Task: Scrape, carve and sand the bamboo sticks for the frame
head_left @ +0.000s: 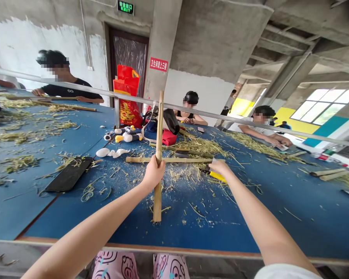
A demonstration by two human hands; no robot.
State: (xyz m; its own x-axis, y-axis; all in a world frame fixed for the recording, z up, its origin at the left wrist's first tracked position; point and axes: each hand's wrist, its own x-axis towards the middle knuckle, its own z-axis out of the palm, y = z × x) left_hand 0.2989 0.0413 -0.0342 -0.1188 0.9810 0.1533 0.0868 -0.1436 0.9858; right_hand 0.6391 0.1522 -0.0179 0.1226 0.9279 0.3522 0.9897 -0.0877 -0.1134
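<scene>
Grip, left: the left hand [153,173] is closed firmly around a bamboo stick [158,201] at about mid-length. The stick stands nearly upright with its lower end on the tabletop, apparently so that the surface bears it and the hand need only steady it. Grip, right: the right hand [219,167] is lowered onto a yellow-handled tool [217,176], but this view does not confirm whether the fingers are clamped on it. The tool lies just beside a heap of pale bamboo shavings [202,147], within easy reach of that hand. Behind the upright stick, a second bamboo stick [168,159] lies flat across the blue worktable [221,228]. Loose shavings are scattered over the surface. A black flat board [69,174] lies well to the left. Across the table, a seated co-worker [260,124] has both forearms among further shavings.
</scene>
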